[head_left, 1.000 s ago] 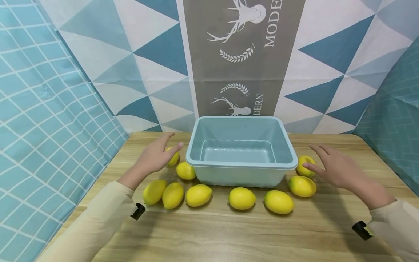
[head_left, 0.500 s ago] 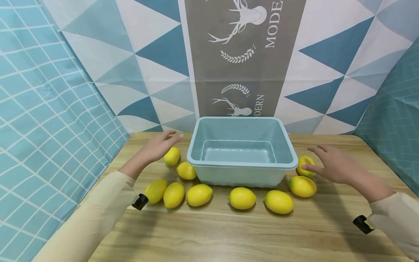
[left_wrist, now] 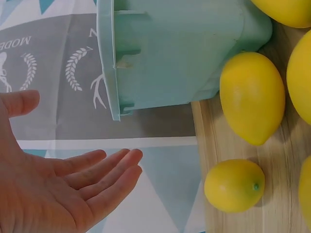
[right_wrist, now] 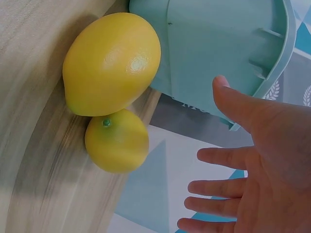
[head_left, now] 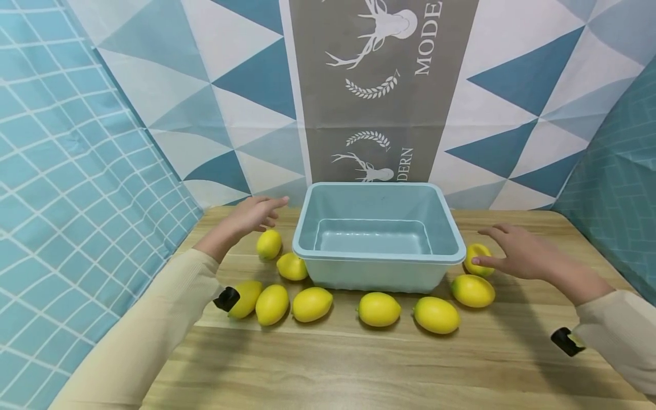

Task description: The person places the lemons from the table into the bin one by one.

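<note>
A pale blue rectangular bin (head_left: 379, 273) stands on the wooden table with nothing inside. My left hand (head_left: 251, 216) hovers left of it, above and behind a lemon (head_left: 269, 244); in the left wrist view that hand (left_wrist: 73, 184) has its fingers spread and its palm bare. To the bin's right, my right hand (head_left: 528, 256) hovers beside a lemon (head_left: 478, 260), its thumb overlapping the fruit in the head view. The right wrist view shows the right hand (right_wrist: 262, 170) apart from that lemon (right_wrist: 117, 141), fingers extended, holding nothing.
Several lemons lie around the bin: one at its left (head_left: 292, 266), several along its front (head_left: 311, 304), and one at its right front (head_left: 473, 291). Patterned cloth (head_left: 246, 68) hangs behind the table, with blue checked cloth (head_left: 61, 188) at the left.
My left hand has risen up and back, uncovering the lemon beneath it, and its sleeve now overlaps the leftmost front lemon. My right hand has shifted slightly left. The bin has stayed in place.
</note>
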Demonstrator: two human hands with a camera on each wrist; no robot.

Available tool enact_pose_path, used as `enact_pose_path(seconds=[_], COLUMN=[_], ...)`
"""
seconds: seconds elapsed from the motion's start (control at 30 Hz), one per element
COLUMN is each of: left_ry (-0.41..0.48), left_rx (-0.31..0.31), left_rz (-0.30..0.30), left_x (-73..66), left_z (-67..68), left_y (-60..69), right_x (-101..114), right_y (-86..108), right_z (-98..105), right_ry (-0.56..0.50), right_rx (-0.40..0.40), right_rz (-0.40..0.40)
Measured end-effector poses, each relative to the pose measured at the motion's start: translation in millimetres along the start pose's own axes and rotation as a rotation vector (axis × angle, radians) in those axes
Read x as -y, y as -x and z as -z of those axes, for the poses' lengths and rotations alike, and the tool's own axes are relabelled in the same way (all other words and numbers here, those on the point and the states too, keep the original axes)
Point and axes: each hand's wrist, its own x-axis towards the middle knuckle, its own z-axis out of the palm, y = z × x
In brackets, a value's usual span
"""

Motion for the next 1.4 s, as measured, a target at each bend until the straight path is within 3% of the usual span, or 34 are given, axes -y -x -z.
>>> enact_pose_path(seconds=[0.3,0.7,0.93,1.4], left_ry=[0.152,0.279,0.317,0.361], left_rx=[0.026,0.078,0.095,0.092], left_rz=[0.047,0.059,0.104,0.125], left_x=[-2.7,-14.3,-20.4,-21.7], left_z=[-2.8,-5.5,-10.8,-17.6], left_y=[-12.8,-21.4,-30.2,-38.9], right_x=[-0.8,-3.4,-4.5,-7.1], right_y=[-4.2,-8.5,-9.9,-12.6], right_z=[-2.5,0.3,-0.7,-4.7], right_ry=[-0.023,-0.022,-0.021,-0.012], right_rx=[0.02,0.01,0.0,-0.009], right_rz=[0.008,0.02,0.031,0.037])
